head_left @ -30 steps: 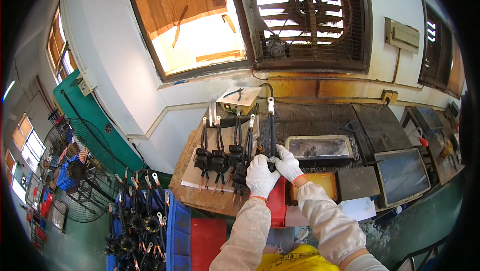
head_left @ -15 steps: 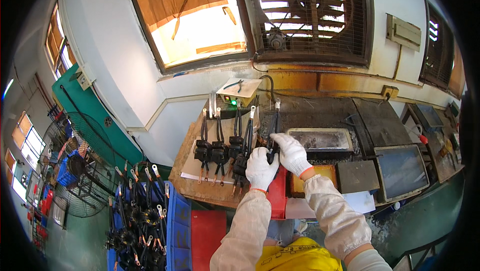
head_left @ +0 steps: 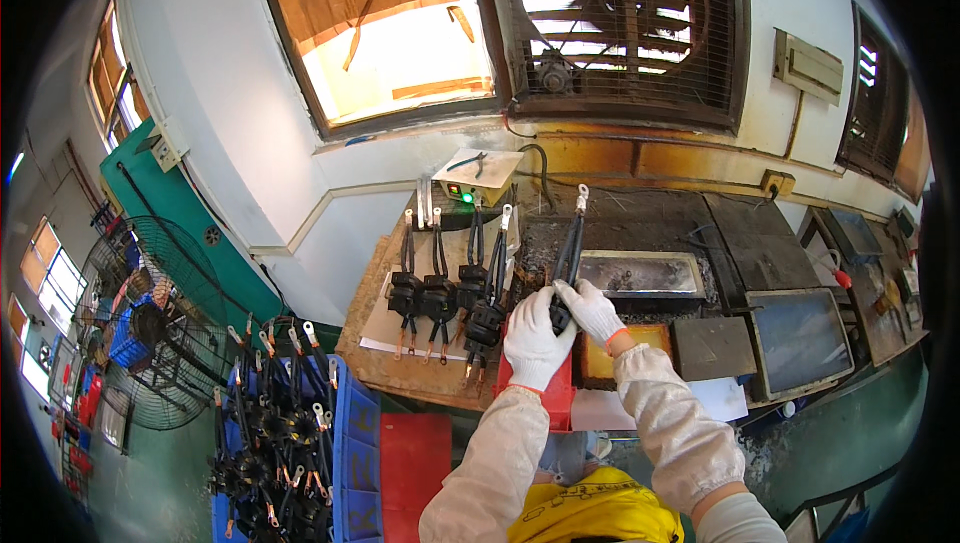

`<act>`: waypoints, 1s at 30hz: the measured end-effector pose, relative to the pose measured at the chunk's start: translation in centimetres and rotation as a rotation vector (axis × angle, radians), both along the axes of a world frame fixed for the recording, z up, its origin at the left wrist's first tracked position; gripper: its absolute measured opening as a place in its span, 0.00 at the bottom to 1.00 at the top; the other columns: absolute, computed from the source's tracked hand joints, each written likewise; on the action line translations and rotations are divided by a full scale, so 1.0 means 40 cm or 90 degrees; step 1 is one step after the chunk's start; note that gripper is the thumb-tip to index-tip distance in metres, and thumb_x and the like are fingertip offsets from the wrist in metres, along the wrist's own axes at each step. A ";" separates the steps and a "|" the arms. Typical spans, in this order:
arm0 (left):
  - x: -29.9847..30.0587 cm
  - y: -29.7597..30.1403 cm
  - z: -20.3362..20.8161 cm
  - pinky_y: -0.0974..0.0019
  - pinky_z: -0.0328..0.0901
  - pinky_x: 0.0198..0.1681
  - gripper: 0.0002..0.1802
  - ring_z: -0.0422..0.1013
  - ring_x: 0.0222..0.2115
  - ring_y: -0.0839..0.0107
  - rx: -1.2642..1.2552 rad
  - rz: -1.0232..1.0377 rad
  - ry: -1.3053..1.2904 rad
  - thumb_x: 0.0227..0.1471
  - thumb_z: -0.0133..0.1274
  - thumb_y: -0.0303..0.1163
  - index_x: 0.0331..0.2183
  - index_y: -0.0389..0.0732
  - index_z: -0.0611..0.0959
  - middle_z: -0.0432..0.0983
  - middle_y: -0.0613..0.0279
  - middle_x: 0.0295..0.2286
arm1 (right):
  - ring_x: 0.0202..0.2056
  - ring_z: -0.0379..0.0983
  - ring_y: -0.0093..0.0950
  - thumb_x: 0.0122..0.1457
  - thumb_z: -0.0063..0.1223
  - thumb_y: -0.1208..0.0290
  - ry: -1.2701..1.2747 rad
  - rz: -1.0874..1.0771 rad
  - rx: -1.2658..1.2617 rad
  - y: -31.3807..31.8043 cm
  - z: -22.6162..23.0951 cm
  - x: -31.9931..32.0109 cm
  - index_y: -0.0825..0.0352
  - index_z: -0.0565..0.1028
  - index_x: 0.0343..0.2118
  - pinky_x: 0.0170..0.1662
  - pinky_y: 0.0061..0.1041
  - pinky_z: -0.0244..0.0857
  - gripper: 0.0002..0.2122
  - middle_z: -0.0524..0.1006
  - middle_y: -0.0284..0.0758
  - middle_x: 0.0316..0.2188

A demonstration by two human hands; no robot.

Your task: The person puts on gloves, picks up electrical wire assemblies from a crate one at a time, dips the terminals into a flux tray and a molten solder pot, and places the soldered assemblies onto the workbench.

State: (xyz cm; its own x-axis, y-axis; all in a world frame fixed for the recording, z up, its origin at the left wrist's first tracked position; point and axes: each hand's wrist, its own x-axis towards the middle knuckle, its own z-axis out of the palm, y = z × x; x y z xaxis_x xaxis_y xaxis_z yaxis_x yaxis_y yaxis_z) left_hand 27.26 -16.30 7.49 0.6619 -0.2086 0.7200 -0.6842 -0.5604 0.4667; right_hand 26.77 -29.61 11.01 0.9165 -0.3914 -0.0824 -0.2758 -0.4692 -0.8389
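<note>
In front of the bench, both my white-gloved hands close round a black cable assembly. Its paired black leads [head_left: 572, 251] rise from my fingers to a silver ring terminal, tilted slightly right. My left hand [head_left: 538, 343] wraps the lower black body, hiding most of it. Against the upper part of the body, my right hand [head_left: 594, 313] pinches with thumb and fingers. Several similar cable assemblies stand in a row to the left, among them one with a black block [head_left: 486, 325] beside my left hand. A red box [head_left: 562, 401] lies under my hands.
Right of my hands are a metal-rimmed rectangular trough [head_left: 640, 275], an amber-filled tray [head_left: 652, 335], a grey plate [head_left: 714, 348] and a framed tray [head_left: 800, 338]. A blue crate [head_left: 357, 453] of cable assemblies stands lower left. Pliers [head_left: 468, 161] lie on a lit control box [head_left: 490, 175].
The held cable assembly has shifted right, its terminal now leaning right. Both hands have moved slightly right with it, and my right fingers have drawn in lower round the body.
</note>
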 end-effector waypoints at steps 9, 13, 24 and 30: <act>-0.071 -0.009 0.004 0.46 0.58 0.61 0.37 0.67 0.53 0.44 0.054 -0.174 -0.078 0.44 0.65 0.37 0.53 0.34 0.71 0.71 0.42 0.50 | 0.49 0.75 0.53 0.55 0.52 0.39 0.033 -0.030 0.002 -0.070 -0.044 -0.001 0.78 0.75 0.46 0.53 0.41 0.67 0.37 0.77 0.62 0.43; -0.087 0.025 -0.019 0.48 0.58 0.61 0.43 0.64 0.55 0.42 -0.057 -0.257 0.129 0.44 0.68 0.40 0.57 0.36 0.67 0.67 0.42 0.54 | 0.48 0.75 0.51 0.56 0.52 0.43 0.028 -0.076 -0.008 -0.073 -0.066 -0.017 0.76 0.76 0.45 0.51 0.39 0.67 0.33 0.78 0.58 0.43; -0.087 0.131 -0.018 0.51 0.66 0.55 0.66 0.70 0.53 0.47 0.277 -0.109 0.486 0.36 0.71 0.56 0.65 0.37 0.52 0.69 0.39 0.54 | 0.41 0.76 0.40 0.57 0.50 0.47 -0.073 -0.122 0.188 -0.107 -0.182 -0.029 0.71 0.76 0.44 0.44 0.34 0.67 0.27 0.80 0.48 0.37; -0.065 0.126 -0.083 0.46 0.71 0.45 0.43 0.76 0.44 0.44 0.306 -0.082 0.416 0.47 0.64 0.43 0.59 0.44 0.62 0.75 0.46 0.47 | 0.36 0.74 0.31 0.59 0.52 0.51 -0.101 -0.124 0.241 -0.083 -0.122 -0.097 0.71 0.76 0.43 0.40 0.30 0.66 0.24 0.80 0.41 0.35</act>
State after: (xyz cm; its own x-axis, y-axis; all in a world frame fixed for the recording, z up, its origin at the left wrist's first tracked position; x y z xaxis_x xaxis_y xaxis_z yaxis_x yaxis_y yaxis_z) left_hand 24.68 -11.24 4.15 0.8668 -0.4986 0.0104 -0.4298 -0.7364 0.5224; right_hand 22.91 -32.92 6.11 0.8419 -0.5266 -0.1178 -0.1827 -0.0727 -0.9805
